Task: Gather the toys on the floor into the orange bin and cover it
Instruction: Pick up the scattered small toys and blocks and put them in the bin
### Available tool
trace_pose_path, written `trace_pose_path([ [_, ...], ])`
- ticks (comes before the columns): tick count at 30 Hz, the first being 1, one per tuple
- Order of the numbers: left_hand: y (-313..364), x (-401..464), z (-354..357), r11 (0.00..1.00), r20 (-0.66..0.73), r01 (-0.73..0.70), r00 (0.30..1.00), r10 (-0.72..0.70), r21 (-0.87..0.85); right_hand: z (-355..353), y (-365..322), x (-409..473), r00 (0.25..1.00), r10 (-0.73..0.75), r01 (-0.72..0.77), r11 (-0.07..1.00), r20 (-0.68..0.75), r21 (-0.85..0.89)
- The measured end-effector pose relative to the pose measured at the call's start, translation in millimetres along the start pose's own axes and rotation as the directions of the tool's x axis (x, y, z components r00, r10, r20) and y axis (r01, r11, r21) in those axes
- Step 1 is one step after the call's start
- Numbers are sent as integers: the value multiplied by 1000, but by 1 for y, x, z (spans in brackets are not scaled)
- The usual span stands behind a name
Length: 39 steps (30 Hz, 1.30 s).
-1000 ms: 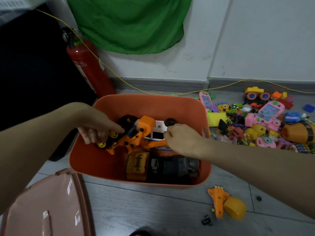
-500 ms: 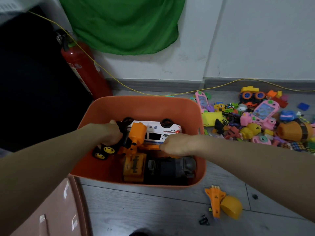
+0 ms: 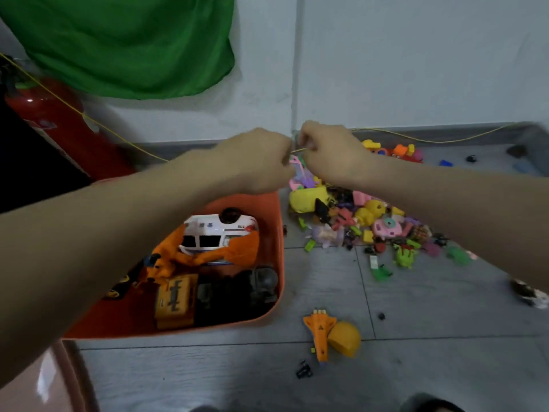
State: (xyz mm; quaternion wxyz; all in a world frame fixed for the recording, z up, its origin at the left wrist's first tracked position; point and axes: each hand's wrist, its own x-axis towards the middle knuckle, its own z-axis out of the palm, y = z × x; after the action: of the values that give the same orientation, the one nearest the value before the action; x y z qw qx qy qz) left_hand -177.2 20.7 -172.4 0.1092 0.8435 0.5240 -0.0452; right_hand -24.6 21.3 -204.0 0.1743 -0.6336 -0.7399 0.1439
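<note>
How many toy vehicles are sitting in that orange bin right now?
4 that I can make out, all in the orange bin: a white police car at the back, an orange digger beside it, a yellow truck and a dark vehicle in front. The arm may hide more.

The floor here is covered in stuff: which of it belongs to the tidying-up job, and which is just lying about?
Part of the job:
orange bin, already holding a white toy car
toy pile on the floor
orange toy plane
yellow half-shell
pink lid
both hands, left hand and right hand, over the pile

Just lying about:
green cloth
red fire extinguisher
yellow cord
</note>
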Motion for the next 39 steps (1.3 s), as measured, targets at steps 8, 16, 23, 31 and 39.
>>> trace_pose_path([
  [8,123,11,110,990,720,-139,688,89,10,19,131,-79,615,434,-87,867,659,-490],
  [16,127,-23,220,971,860,-107,493,-134,213,84,140,-174,463,247,-272,954,851,-129],
  [23,113,-45,261,976,720,218,678,-150,-2,144,141,-222,724,409,-616,746,556,254],
  [31,112,-42,265,935,613,293,782,-114,-200,159,131,-233,820,407,-539,785,402,305],
  [39,96,-45,257,951,568,262,813,-126,-163,157,123,-251,854,385,-470,859,350,202],
])
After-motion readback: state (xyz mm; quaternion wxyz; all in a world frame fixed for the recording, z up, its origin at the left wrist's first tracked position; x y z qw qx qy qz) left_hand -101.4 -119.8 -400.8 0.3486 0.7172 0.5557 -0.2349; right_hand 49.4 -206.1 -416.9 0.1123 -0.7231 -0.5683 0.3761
